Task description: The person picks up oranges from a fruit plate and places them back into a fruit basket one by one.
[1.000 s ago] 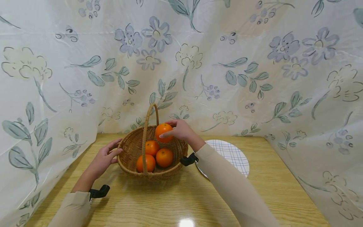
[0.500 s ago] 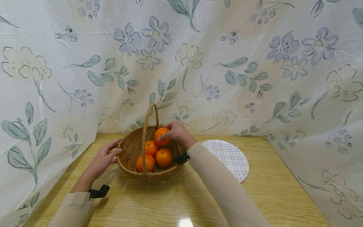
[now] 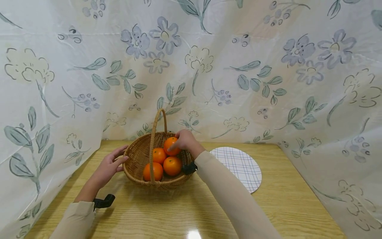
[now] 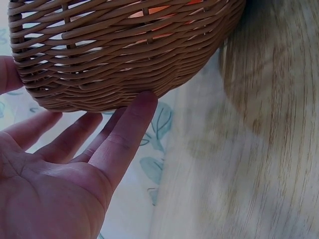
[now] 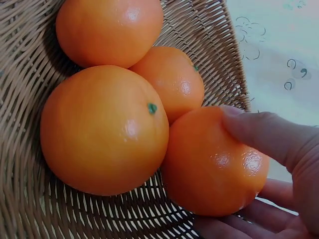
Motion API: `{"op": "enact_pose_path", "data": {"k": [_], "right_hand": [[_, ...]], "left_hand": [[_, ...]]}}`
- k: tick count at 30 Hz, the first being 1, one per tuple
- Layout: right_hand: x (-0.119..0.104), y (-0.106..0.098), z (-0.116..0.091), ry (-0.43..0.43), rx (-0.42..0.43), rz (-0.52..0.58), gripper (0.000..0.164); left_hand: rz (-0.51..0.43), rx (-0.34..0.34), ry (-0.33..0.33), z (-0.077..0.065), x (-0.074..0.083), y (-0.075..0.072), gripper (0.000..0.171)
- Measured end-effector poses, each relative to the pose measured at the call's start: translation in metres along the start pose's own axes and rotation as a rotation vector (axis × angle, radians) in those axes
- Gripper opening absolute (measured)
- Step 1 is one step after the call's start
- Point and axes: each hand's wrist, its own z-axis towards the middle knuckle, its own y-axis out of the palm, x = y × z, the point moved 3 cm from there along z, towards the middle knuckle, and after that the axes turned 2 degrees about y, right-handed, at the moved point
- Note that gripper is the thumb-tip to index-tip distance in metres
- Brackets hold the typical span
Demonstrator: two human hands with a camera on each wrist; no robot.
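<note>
A woven wicker basket [image 3: 135, 166] with an arched handle stands on the table, and several oranges lie inside. My right hand [image 3: 186, 142] reaches in over its right side and holds an orange [image 5: 217, 164], thumb on one side and fingers round the other. That orange sits low in the basket, against the other oranges [image 5: 104, 129]. On the basket's left side, my left hand [image 3: 108, 167] touches the wicker with extended fingers. The left wrist view shows its fingertips [image 4: 144, 102] against the woven wall, the palm [image 4: 50, 194] apart from it.
A white round plate [image 3: 238, 166] with a blue line grid lies right of the basket, partly covered by the right sleeve [image 3: 229, 192]. A floral curtain [image 3: 209, 83] hangs behind and at both sides of the wooden table [image 3: 167, 215].
My right hand has lowered the orange into the basket, down beside the other oranges. The right forearm shifted left, showing more of the plate. My left hand stays in place.
</note>
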Motion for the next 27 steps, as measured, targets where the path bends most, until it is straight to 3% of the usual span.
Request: {"op": "enact_pose_path", "data": {"k": [8, 12, 16, 21, 27], "right_hand": [[-0.005, -0.001, -0.002, -0.058, -0.046, -0.084, 0.044], [-0.007, -0.001, -0.003, -0.072, -0.063, -0.117, 0.047], [-0.007, -0.005, -0.008, -0.072, -0.068, -0.078, 0.056], [-0.005, -0.014, -0.016, -0.101, -0.078, -0.046, 0.057], [0.003, -0.031, -0.029, -0.154, -0.108, 0.042, 0.055]], "left_hand": [[0.009, -0.004, -0.004, 0.000, 0.001, -0.001, 0.064], [0.015, -0.005, -0.006, 0.000, 0.002, -0.002, 0.065], [0.018, -0.005, -0.010, -0.001, 0.001, -0.002, 0.065], [0.034, -0.012, -0.012, 0.001, 0.003, -0.004, 0.065], [0.153, 0.019, 0.024, 0.004, 0.013, -0.009, 0.064]]}}
